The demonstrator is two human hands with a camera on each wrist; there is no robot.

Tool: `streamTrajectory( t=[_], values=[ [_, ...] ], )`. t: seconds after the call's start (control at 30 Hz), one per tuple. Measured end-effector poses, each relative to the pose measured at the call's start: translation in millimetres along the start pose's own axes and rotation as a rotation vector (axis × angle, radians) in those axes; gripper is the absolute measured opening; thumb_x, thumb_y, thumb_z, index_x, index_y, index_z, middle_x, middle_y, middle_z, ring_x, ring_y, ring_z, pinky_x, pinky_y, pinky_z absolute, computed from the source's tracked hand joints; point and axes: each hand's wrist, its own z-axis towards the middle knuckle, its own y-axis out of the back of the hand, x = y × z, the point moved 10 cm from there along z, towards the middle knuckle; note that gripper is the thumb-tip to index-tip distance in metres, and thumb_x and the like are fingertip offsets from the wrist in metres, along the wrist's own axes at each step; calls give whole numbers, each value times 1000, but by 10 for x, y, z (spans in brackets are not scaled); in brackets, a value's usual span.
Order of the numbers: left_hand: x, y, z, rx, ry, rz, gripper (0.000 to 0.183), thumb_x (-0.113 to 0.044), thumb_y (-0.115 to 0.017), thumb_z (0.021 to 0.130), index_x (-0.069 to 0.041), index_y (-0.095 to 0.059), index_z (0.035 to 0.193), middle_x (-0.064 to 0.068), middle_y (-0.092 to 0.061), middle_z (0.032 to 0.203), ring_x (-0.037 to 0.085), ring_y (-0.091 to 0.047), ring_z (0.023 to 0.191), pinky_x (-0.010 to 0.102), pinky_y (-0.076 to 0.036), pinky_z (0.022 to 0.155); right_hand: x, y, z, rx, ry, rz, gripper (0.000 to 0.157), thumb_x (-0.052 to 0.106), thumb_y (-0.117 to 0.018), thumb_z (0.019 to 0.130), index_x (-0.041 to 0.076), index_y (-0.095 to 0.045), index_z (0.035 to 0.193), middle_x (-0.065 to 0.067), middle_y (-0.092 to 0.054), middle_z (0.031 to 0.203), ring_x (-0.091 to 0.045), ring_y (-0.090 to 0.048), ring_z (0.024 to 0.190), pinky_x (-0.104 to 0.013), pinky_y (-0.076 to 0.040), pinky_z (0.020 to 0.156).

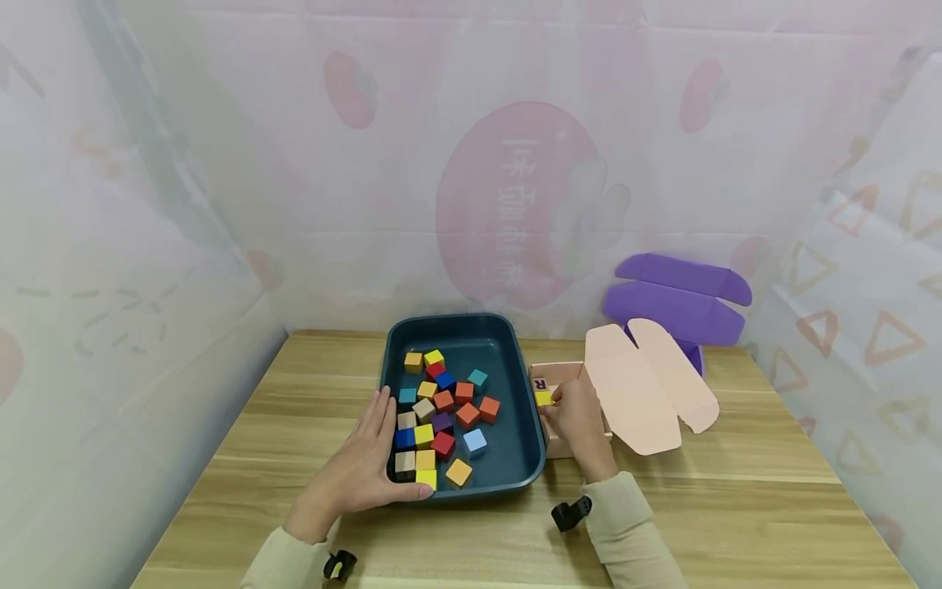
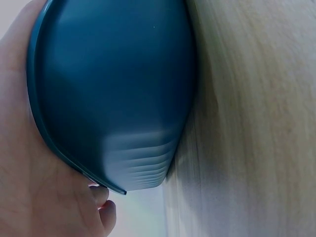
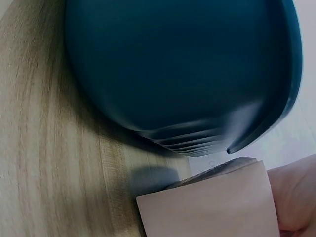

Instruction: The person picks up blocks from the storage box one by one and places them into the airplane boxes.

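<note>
Enclosed at twelve o'clock by a white, pink-printed cloth backdrop [image 1: 471, 196], at nine and three by pale, patterned cloth side walls [image 1: 110, 262]; furnished at six with a light-brown, wood-grain table [image 1: 478, 544].

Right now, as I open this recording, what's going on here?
A person is handling small blocks at a table. The left hand rests on the near left corner of a dark tray holding many colored blocks. The right hand reaches into a pale pink box beside the tray, seeming to pinch a yellow block. That box stands open, its lid spread to the right; a purple box stands open behind it.
</note>
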Motion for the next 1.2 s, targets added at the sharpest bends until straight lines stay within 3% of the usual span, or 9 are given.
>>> streamTrajectory(
  t=[0.2,0.43,0.57,0.7,0.77,0.9,1.03,1.2],
  values=[
    [0,-7,0,-6,-4,1,144,-84,-73,72,-2,-7,169,20,-2,179,43,-5,166,69,-25,127,18,1,14,-8,49,-9,22,14,-90,84,-4,-81,92,-16,-80,93,-24,-70,80,-40,-63,72],
    [2,-10,2,-1,-2,-5,144,-83,-74,72,-2,-6,169,21,-2,179,44,-4,166,70,-25,127,50,100,-20,12,39,5,26,14,-89,86,-4,-80,103,-16,-78,94,-31,-75,88,-45,-65,76],
    [4,-13,2,2,3,-7,143,-82,-75,72,-2,-6,169,20,-1,179,44,-4,166,70,-25,126,212,217,-56,-13,111,53,20,6,-86,87,-3,-80,103,-19,-80,99,-33,-78,92,-49,-66,81],
    [1,-12,5,2,3,-7,143,-81,-75,73,-2,-5,170,20,-1,179,43,-4,166,70,-26,126,432,332,-111,-18,207,132,24,2,-84,87,6,-82,110,-18,-81,105,-30,-80,92,-47,-67,84],
    [0,-11,4,1,2,-6,143,-81,-75,73,-2,-5,170,20,-1,179,43,-4,166,70,-26,126,542,374,-150,-8,250,156,19,2,-84,86,8,-82,105,-17,-81,104,-28,-80,91,-45,-67,84],
    [-2,-4,7,2,0,1,143,-83,-74,73,-2,-6,169,20,-1,179,43,-4,166,69,-26,127,749,441,-248,14,300,114,15,10,-88,86,6,-80,97,-12,-81,99,-23,-80,89,-40,-67,82],
    [2,-3,7,8,0,7,145,-86,-72,72,-1,-7,169,20,-1,179,42,-4,166,68,-25,127,913,371,-348,105,331,108,28,13,-87,87,2,-80,112,-12,-80,106,-21,-78,93,-37,-67,83],
    [9,-8,5,8,-5,10,146,-88,-70,71,-1,-6,169,20,-1,179,42,-4,166,68,-26,128,1000,181,-429,234,335,180,29,10,-84,90,1,-77,116,-10,-78,107,-20,-76,94,-37,-66,85]
  ],
)
